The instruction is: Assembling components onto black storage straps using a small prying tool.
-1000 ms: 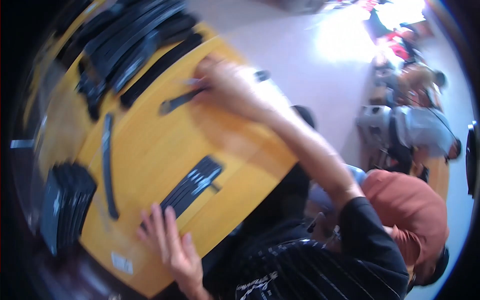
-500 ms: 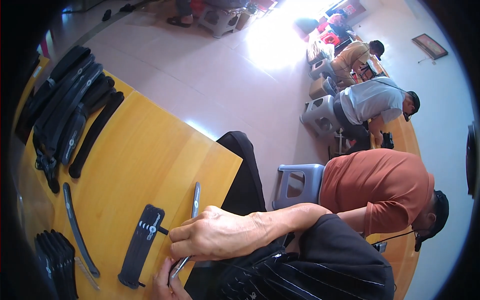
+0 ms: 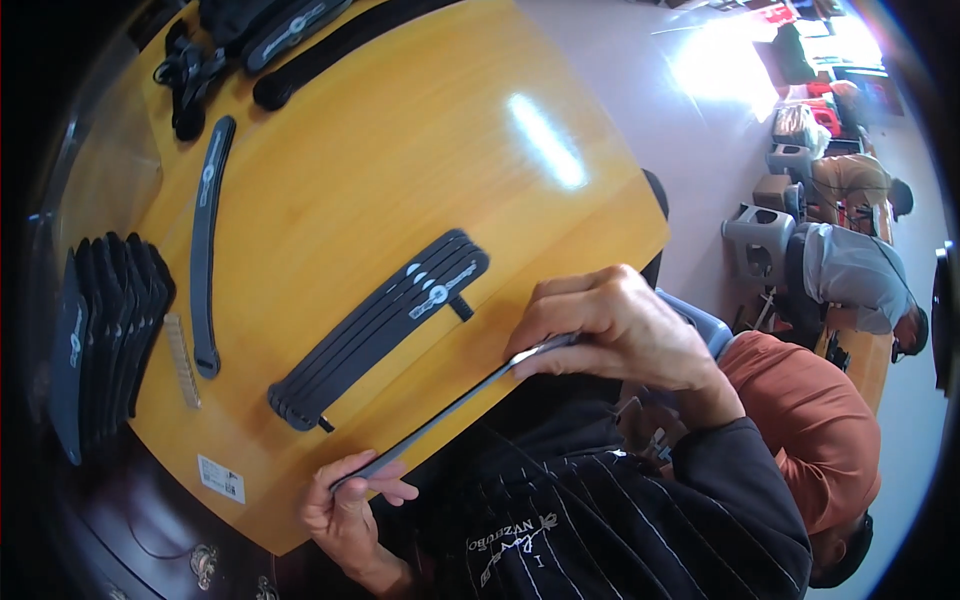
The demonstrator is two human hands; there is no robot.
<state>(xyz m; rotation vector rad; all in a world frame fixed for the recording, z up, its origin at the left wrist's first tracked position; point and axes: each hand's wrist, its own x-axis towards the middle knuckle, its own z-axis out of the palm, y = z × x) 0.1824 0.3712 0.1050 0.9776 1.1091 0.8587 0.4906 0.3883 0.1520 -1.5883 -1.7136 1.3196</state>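
Note:
A narrow dark grey strap (image 3: 432, 424) is stretched at a slant between my two hands above the table's near edge. My left hand (image 3: 352, 515) pinches its lower end between thumb and fingers. At the upper end, my right hand (image 3: 615, 330) is closed on the strap, where a pale shiny part shows at the fingertips; I cannot make out whether that is a separate piece. Just beyond lies a fanned stack of dark straps (image 3: 375, 330) with white printed marks and short black tabs. A single curved grey strap (image 3: 206, 250) lies farther left.
At the table's left edge stands a row of dark curved pieces (image 3: 115, 330) beside a thin ruler-like strip (image 3: 182, 360). Black padded straps (image 3: 300, 35) are heaped at the back. A white label (image 3: 221, 478) is on the yellow table (image 3: 460, 170). Co-workers sit at right; the nearest wears orange (image 3: 810, 420).
My view has swung toward the table. My hands, close together before, are now apart with the strap drawn straight between them. The grey strap beside my right hand is gone from its spot on the table.

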